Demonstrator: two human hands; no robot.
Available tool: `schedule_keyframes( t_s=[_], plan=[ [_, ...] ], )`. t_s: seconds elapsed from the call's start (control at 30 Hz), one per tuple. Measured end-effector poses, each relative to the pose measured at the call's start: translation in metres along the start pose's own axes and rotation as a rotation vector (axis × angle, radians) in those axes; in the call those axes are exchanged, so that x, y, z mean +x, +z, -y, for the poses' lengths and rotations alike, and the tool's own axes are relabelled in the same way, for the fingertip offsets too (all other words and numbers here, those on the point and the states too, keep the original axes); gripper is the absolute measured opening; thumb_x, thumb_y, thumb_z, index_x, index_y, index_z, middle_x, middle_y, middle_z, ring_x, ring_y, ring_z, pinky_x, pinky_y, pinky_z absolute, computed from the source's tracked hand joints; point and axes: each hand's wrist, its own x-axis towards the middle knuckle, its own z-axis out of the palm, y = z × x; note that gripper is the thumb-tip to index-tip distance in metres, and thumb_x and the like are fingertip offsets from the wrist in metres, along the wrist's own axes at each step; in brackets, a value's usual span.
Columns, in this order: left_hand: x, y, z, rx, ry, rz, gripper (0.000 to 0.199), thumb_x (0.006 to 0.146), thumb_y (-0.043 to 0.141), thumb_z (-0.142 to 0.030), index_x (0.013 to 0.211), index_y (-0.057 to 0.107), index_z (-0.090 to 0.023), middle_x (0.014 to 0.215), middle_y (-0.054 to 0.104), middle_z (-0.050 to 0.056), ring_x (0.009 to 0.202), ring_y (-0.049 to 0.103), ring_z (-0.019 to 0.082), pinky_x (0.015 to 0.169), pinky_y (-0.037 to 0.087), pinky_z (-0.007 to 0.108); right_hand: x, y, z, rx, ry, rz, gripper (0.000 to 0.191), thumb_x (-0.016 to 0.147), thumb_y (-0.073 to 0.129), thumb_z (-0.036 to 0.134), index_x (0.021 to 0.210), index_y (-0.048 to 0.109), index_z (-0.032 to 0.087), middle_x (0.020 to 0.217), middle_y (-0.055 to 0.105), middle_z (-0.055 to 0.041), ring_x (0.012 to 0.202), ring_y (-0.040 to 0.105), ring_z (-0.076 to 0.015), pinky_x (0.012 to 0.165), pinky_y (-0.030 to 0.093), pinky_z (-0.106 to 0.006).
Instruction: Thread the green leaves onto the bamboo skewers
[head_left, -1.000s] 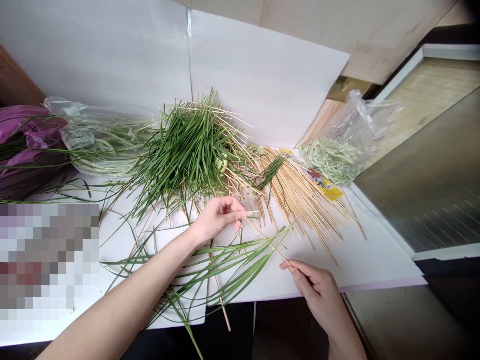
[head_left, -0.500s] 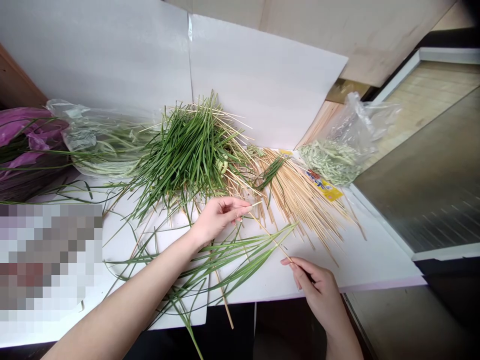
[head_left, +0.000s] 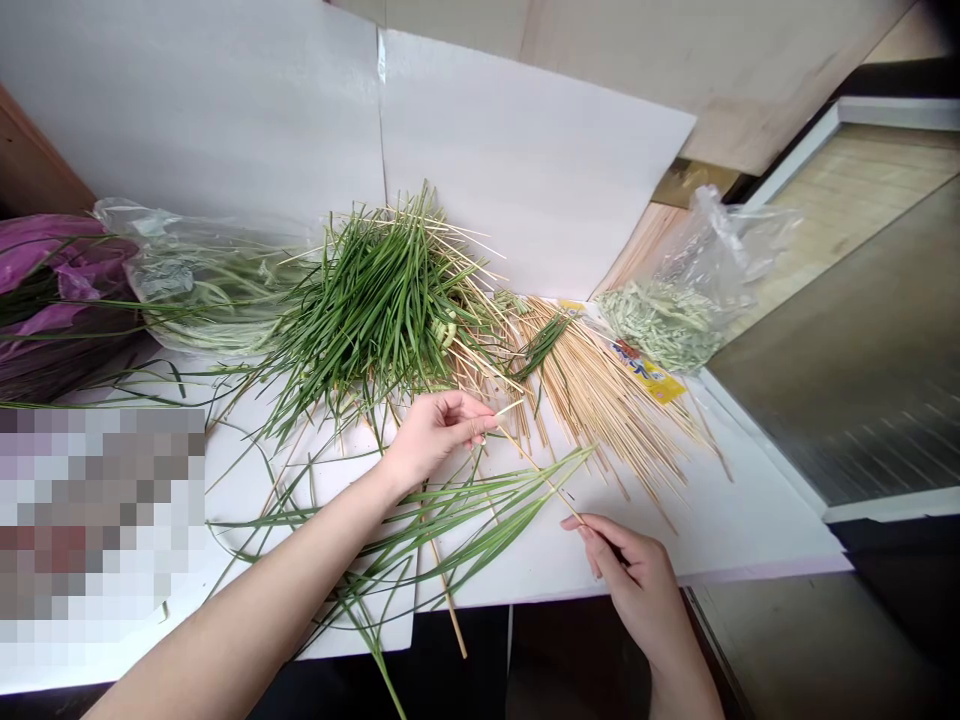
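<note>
My right hand (head_left: pixel 637 580) is closed on the lower end of a thin bamboo skewer (head_left: pixel 568 506), which slants up to the left. At its upper end my left hand (head_left: pixel 442 432) pinches a pale chive stalk (head_left: pixel 511 408) between thumb and fingertips, beside or against the skewer tip. The skewer crosses the pale ends of several long green chives (head_left: pixel 480 520) that trail left over the table edge; whether they are threaded on it I cannot tell. Behind my left hand lies a big heap of chives (head_left: pixel 382 310) with skewers among them.
Loose bamboo skewers (head_left: pixel 607 390) fan out on the white tabletop (head_left: pixel 757 520). A clear bag of pale green pieces (head_left: pixel 667 320) sits at the back right, near a yellow packet (head_left: pixel 660 382). At left are a clear bag of stalks (head_left: pixel 217 290) and a purple bag (head_left: pixel 82 270).
My left fingertips have shifted very slightly left with the stalk. My right hand and the skewer look almost unmoved.
</note>
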Motion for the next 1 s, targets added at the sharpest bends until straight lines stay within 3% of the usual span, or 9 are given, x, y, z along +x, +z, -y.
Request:
schedule_keyframes(
  t_s=[0.33, 0.57, 0.67, 0.77, 0.83, 1.0],
  plan=[
    [0.0006, -0.0035, -0.0028, 0.006, -0.07, 0.025, 0.03, 0.07, 0.083, -0.036, 0.077, 0.071, -0.009, 0.066, 0.067, 0.003, 0.057, 0.054, 0.009, 0.057, 0.045, 0.022, 0.0006, 0.0015, 0.0029, -0.065, -0.097, -0.091, 0.032, 0.094, 0.053, 0.039, 0.097, 0.077, 0.019, 0.06, 0.049, 0.0006, 0.054, 0.042, -0.0159, 0.051, 0.036, -0.026],
    [0.0007, -0.0059, -0.0042, 0.05, -0.02, 0.063, 0.027, 0.069, 0.083, -0.035, 0.075, 0.072, -0.011, 0.067, 0.068, 0.002, 0.057, 0.055, 0.009, 0.059, 0.046, 0.022, -0.0021, -0.0012, 0.0025, 0.015, 0.001, 0.096, 0.037, 0.098, 0.044, 0.042, 0.095, 0.072, 0.017, 0.058, 0.026, 0.005, 0.05, 0.026, -0.0133, 0.047, 0.022, -0.026],
    [0.0011, -0.0075, -0.0033, 0.055, -0.027, 0.076, 0.027, 0.07, 0.083, -0.036, 0.075, 0.073, -0.011, 0.067, 0.068, 0.003, 0.057, 0.055, 0.009, 0.059, 0.047, 0.022, -0.0022, -0.0017, 0.0026, -0.014, -0.014, 0.076, 0.036, 0.097, 0.047, 0.041, 0.095, 0.074, 0.018, 0.057, 0.037, 0.0033, 0.049, 0.03, -0.0132, 0.046, 0.023, -0.026],
    [0.0013, -0.0078, -0.003, 0.038, -0.067, 0.079, 0.027, 0.07, 0.083, -0.035, 0.075, 0.072, -0.011, 0.069, 0.069, 0.004, 0.055, 0.055, 0.008, 0.057, 0.047, 0.022, -0.0016, -0.0028, 0.0023, -0.077, -0.073, -0.01, 0.033, 0.096, 0.05, 0.039, 0.097, 0.076, 0.019, 0.065, 0.056, -0.0015, 0.053, 0.043, -0.0156, 0.049, 0.034, -0.026],
    [0.0013, -0.0075, -0.0031, 0.025, -0.088, 0.071, 0.027, 0.069, 0.083, -0.035, 0.074, 0.072, -0.011, 0.069, 0.07, 0.004, 0.055, 0.055, 0.008, 0.057, 0.047, 0.022, -0.0014, -0.0037, 0.0019, -0.101, -0.115, -0.052, 0.033, 0.096, 0.051, 0.038, 0.099, 0.077, 0.019, 0.066, 0.059, -0.0027, 0.055, 0.047, -0.0171, 0.053, 0.04, -0.027],
    [0.001, -0.0072, -0.0031, 0.031, -0.089, 0.074, 0.026, 0.069, 0.083, -0.034, 0.073, 0.072, -0.011, 0.068, 0.07, 0.004, 0.055, 0.056, 0.009, 0.057, 0.047, 0.022, -0.0027, -0.0044, 0.0028, -0.096, -0.077, -0.023, 0.035, 0.097, 0.048, 0.041, 0.098, 0.076, 0.019, 0.058, 0.043, 0.0017, 0.051, 0.038, -0.0158, 0.049, 0.032, -0.026]
  ],
)
